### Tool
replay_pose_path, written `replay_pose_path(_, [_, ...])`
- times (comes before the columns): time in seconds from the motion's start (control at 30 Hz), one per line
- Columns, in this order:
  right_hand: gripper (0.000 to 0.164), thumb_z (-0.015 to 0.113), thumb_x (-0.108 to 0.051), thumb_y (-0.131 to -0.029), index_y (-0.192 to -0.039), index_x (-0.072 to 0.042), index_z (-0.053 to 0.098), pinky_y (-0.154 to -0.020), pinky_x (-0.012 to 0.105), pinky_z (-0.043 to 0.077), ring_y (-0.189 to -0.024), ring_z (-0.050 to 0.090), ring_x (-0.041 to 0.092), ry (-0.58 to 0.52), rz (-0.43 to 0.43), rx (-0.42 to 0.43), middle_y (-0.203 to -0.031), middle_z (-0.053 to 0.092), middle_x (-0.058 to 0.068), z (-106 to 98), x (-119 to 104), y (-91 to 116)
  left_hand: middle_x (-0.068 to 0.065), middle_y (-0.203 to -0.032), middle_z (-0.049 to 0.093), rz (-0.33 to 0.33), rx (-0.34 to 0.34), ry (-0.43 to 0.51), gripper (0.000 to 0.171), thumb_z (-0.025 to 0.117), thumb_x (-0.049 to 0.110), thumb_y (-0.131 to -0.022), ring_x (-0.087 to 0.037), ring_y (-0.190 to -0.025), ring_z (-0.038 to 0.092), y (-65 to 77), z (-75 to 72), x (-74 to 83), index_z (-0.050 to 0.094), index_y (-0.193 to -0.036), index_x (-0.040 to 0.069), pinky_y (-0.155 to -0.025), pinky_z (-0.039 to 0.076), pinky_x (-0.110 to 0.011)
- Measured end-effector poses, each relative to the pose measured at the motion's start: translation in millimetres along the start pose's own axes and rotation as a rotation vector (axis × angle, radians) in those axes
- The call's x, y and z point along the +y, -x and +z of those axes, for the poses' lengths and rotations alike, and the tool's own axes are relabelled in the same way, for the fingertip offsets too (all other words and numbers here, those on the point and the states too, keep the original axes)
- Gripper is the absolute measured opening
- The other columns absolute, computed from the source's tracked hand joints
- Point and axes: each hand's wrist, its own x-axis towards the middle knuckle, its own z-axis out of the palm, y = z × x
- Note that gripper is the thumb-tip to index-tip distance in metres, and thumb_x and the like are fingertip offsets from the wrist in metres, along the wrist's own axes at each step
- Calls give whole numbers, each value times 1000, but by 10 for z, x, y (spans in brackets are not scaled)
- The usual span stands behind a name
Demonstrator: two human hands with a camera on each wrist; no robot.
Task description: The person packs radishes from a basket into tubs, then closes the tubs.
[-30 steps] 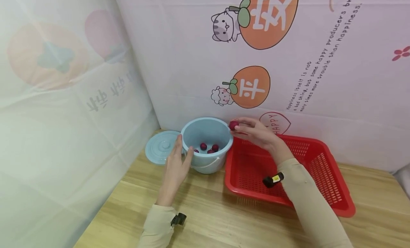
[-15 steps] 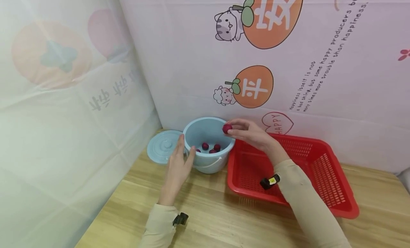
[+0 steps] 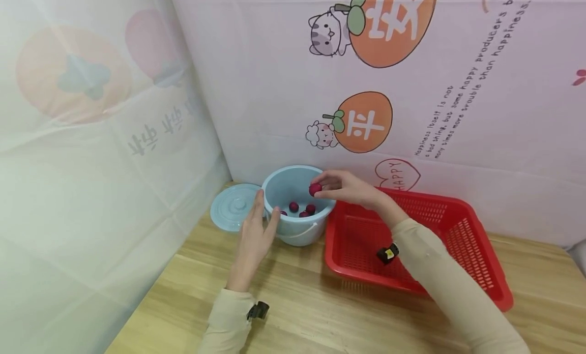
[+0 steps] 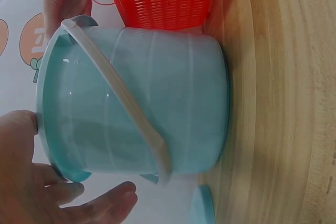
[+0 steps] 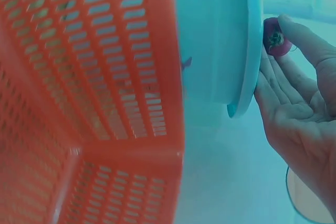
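A light blue bucket point(image 3: 299, 232) with a white handle point(image 4: 121, 95) stands upright on the table. Several small round dark-red fruits point(image 3: 294, 207) lie at its bottom. My right hand point(image 3: 352, 188) pinches one more small round dark-red fruit point(image 3: 315, 189) between thumb and fingers, over the bucket's right rim. The right wrist view shows a greenish tuft on this held fruit point(image 5: 276, 38). My left hand point(image 3: 254, 237) rests against the bucket's front-left rim, its fingers fairly straight and spread from the thumb. Nothing is gripped in its palm in the left wrist view.
A red perforated plastic basket point(image 3: 352, 272) stands right beside the bucket. The blue bucket lid point(image 3: 229, 211) lies on the wooden table point(image 3: 293, 303) at left. A printed cloth point(image 3: 265, 89) hangs behind, and a white one point(image 3: 91, 201) closes the left side.
My right hand has moved left and slightly down with the fruit, from beside the bucket's right rim to over its opening. The left hand has stayed at the rim.
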Motion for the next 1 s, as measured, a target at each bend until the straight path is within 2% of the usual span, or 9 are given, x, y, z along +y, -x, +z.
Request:
replay_pose_path(0.27, [36, 81, -25, -96, -130, -14, 71, -103, 44, 56, -112, 67, 25, 134, -43, -70, -123, 73, 2, -23, -96, -78, -5, -175, 22, -9, 1, 4, 78, 45, 59, -109, -32, -155, 32, -10, -10, 31, 18, -171, 20, -122, 34, -53])
replay_pose_path(0.37, [36, 81, -27, -96, -129, -13, 72, -101, 43, 56, -110, 68, 24, 196, -35, -63, -121, 73, 3, 15, -132, -104, -5, -174, 23, -21, -5, 5, 79, 45, 61, -109, -33, -154, 33, 1, -15, 23, 18, -171, 21, -121, 35, -54])
replay_pose_path(0.53, [28, 82, -23, -94, -118, -10, 76, -96, 43, 60, -106, 72, 25, 394, -33, -59, -114, 76, 5, 155, -243, -209, -9, -173, 27, -23, -2, -5, 79, 45, 61, -109, -35, -152, 37, 13, -21, 1, 16, -172, 23, -120, 38, -55])
replay_pose_path(0.73, [21, 84, -14, -91, -105, -3, 74, -82, 35, 60, -89, 66, 22, 570, -36, -131, -98, 76, 9, 379, -324, -329, -10, -171, 30, -21, 19, -32, 77, 48, 56, -110, -35, -152, 38, 64, -32, -27, 20, -171, 18, -119, 39, -57])
replay_pose_path(0.87, [20, 85, -13, -90, -102, -3, 73, -79, 33, 59, -88, 65, 22, 621, 6, -119, -97, 75, 10, 420, -316, -318, -8, -172, 28, -17, 2, -36, 78, 45, 60, -109, -34, -153, 37, 73, -6, -15, 21, -171, 19, -119, 38, -56])
replay_pose_path(1.0, [18, 84, -12, -91, -103, -2, 74, -83, 37, 60, -90, 67, 25, 580, 0, -111, -99, 77, 12, 371, -340, -311, -8, -171, 29, -20, 15, -36, 79, 42, 64, -108, -36, -151, 40, 41, -12, 26, 21, -171, 21, -118, 40, -55])
